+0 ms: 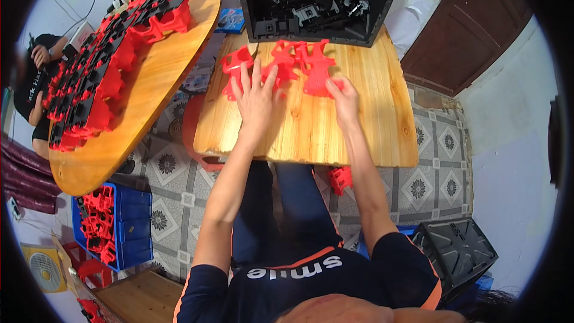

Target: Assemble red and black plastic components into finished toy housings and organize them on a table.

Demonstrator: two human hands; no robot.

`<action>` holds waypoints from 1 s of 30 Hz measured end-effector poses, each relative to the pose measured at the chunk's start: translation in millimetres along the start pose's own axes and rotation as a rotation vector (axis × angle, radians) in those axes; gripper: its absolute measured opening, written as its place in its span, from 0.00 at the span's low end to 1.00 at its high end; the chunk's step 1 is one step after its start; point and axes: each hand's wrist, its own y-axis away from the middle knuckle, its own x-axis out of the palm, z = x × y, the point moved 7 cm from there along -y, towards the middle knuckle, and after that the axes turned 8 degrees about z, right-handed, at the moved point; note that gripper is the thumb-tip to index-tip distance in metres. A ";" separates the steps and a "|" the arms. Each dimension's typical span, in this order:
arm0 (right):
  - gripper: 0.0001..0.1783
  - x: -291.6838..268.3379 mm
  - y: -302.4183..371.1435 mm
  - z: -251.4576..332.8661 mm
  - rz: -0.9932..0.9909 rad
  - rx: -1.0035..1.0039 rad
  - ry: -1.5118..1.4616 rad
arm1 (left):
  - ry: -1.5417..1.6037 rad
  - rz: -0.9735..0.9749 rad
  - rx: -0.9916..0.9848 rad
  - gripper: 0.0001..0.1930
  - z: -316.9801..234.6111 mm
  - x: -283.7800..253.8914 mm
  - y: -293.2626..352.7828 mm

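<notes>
Head view: reaches up the picture with both forearms. Spreads the left hand (256,90) open at eleven o'clock over red plastic parts (238,58); cannot tell if touching. Pinches a red frame (317,73) at one o'clock by its near edge, with the right hand (345,98) at two. Leaves bare wood on the pale table (382,110) between two and three, out to its edge. Faces a black bin (314,37) at twelve, blocking the far side. Has at ten a rounded table (161,78) crowded with red-and-black assemblies (113,60), at eight a blue crate (133,227).
</notes>
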 end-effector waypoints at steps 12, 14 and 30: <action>0.16 99.4 -102.6 78.9 0.562 -0.095 0.378 | 1.965 -0.123 -0.636 0.58 -13.7 -4.4 60.0; 0.17 130.0 -163.2 48.6 0.439 -0.247 0.962 | 2.089 -0.103 -0.631 0.59 -19.6 -3.8 65.3; 0.12 118.5 16.5 166.3 0.764 -0.657 0.703 | 2.267 0.000 -0.771 0.43 6.3 -23.3 113.6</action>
